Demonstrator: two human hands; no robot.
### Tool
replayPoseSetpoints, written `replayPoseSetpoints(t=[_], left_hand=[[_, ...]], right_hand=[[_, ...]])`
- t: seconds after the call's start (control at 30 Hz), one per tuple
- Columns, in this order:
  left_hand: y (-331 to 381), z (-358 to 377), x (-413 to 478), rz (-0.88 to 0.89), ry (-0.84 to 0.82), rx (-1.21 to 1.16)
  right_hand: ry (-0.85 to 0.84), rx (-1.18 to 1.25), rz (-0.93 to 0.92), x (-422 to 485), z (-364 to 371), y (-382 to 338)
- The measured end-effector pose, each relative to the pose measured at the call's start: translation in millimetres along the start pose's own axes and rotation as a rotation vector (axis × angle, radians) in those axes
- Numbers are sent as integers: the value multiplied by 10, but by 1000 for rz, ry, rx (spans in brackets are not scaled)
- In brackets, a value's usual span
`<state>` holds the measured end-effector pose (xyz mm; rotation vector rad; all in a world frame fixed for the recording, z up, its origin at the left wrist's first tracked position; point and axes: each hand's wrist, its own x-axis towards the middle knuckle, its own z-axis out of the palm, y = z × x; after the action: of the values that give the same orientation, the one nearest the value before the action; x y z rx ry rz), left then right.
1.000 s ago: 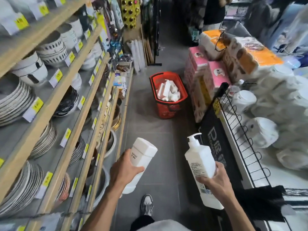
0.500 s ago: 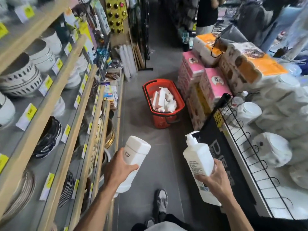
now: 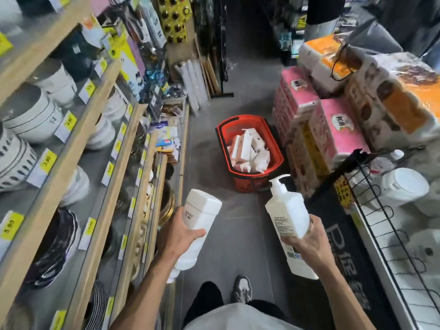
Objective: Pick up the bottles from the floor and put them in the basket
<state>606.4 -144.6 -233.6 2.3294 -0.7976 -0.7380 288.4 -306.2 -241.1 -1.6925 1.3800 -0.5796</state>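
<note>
— Right, first the right hand [image 3: 309, 245]: holding what?
— Clamped on the pump bottle [image 3: 285, 215], low on its labelled body. Fingers [image 3: 314, 222] curled round the far side, thumb across the label. Held nearly upright, pump head leaning away toward the basket [image 3: 245, 184].
— And the left hand [image 3: 177, 236]?
— Wrapped round the white bottle [image 3: 201, 215] at mid-body. Tilted, broad flat end pointing away, narrower end back below the wrist.
— Touching each other?
— No. Held apart, side by side, up above the grey floor [image 3: 238, 234], with one shoe [image 3: 241, 288] below, between the arms.
— Where relative to the basket?
— Short of it. Red, standing on the floor farther down the aisle, well apart from both hands, already holding a heap of white bottles [image 3: 247, 148]. Seen just past the pump head, though not touching it.
— Around the aisle?
— On the left, wooden shelves [image 3: 59, 163] stacked with bowls and plates, yellow price tags along the edges. On the right, pink paper packs [image 3: 338, 129] beside the basket, and nearer, a black wire rack [image 3: 381, 210] with white jars [image 3: 404, 186].
</note>
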Motion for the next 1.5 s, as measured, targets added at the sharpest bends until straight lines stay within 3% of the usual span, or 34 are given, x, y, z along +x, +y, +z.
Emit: replayPoseSetpoints(t=[0.33, 0.73, 1.5], left_hand=[[236, -165, 1285, -39, 18, 48], [708, -477, 2942, 43, -25, -8], [2174, -202, 5141, 53, -31, 172]], right_hand=[[-14, -90, 83, 1193, 438, -222], [67, 38, 62, 2474, 916, -954], [17, 60, 131, 4863, 909, -1123]])
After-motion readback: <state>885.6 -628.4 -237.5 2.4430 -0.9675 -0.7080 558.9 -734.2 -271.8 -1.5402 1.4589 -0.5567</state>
